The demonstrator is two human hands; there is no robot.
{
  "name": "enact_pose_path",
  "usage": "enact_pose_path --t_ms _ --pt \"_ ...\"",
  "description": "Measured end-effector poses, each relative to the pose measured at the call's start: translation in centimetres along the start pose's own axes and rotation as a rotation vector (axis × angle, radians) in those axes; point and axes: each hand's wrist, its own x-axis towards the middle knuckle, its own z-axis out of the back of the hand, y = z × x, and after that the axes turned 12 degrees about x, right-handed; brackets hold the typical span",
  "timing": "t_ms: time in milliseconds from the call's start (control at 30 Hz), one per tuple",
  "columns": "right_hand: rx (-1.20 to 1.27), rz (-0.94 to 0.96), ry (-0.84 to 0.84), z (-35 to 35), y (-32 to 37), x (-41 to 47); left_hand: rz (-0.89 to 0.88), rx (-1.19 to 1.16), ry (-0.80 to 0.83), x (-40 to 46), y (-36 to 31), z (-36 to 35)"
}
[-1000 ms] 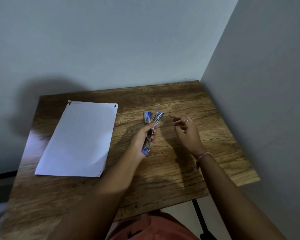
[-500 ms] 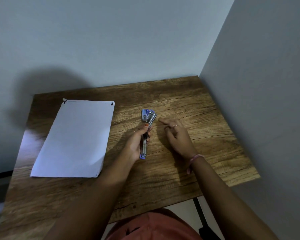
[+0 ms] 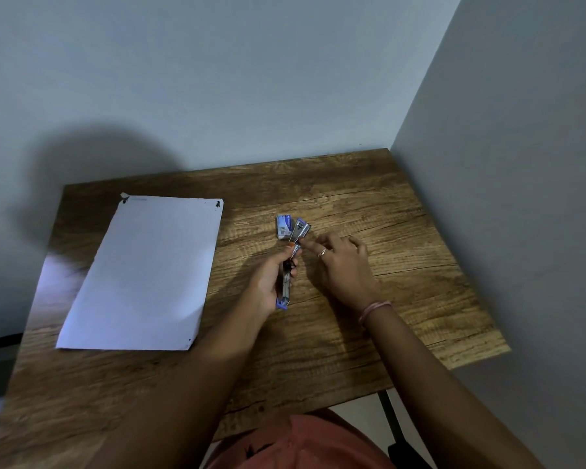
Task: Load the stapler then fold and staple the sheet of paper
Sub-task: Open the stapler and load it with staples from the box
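Meanwhile, our left hand [image 3: 268, 286] grips the opened stapler [image 3: 290, 265] steady while our right hand's [image 3: 342, 265] fingers [image 3: 310, 244], loosely extended and holding nothing, reach its magazine for loading.

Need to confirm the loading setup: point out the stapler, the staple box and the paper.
stapler [image 3: 286, 280]: head view, metal body in the left hand.
staple box [image 3: 283, 226]: head view, top face.
sheet of paper [image 3: 149, 272]: head view, centre.

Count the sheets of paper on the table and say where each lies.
1: a single sheet of paper lies flat on the table's left side. Whether another sheet sits under it cannot be told.
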Motion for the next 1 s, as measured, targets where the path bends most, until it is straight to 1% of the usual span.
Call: enact_pose_path --t_ms 133,233,300,400,467,567,633,700,767,867,933,1000 --pt "-0.046 0.031 0.002 0.1 0.0 -0.2 -0.011 0.025 -0.009 0.1 0.1 0.0" --pt "-0.047 0.018 0.013 0.0 -0.1 -0.3 -0.023 0.050 -0.029 0.3 0.2 -0.1" --pt "0.021 -0.008 -0.002 -0.1 -0.3 -0.5 -0.064 0.067 -0.053 0.4 0.2 -0.3" --pt "0.206 -0.050 -0.057 -0.3 -1.2 -1.0 -0.191 0.086 -0.103 0.6 0.0 -0.5" --pt "0.280 -0.108 -0.085 -0.4 -2.4 -1.5 -0.268 0.152 -0.119 0.6 -0.3 -0.5" --pt "0.306 -0.204 -0.128 -0.5 -4.7 -2.7 -0.382 0.344 -0.172 0.5 -0.4 -0.4" --pt "0.322 -0.253 -0.203 -0.6 -6.1 -3.6 -0.486 0.513 -0.187 0.4 -0.5 -0.3" --pt "0.368 -0.302 -0.264 -0.7 -6.6 -3.9 -0.624 0.724 -0.161 0.2 -0.4 -0.2" --pt "0.365 -0.337 -0.266 -0.8 -6.4 -3.7 -0.782 0.943 -0.156 0.0 -0.2 -0.1" --pt "0.314 -0.335 -0.248 -1.0 -6.1 -3.4 -0.987 1.328 -0.197 0.3 -0.1 0.2" --pt "0.297 -0.340 -0.238 -1.1 -6.2 -3.4 -0.994 1.542 -0.186 0.6 -0.2 0.4" --pt "0.296 -0.349 -0.236 -1.1 -6.4 -3.4 -0.971 1.565 -0.184 0.6 -0.4 0.4"
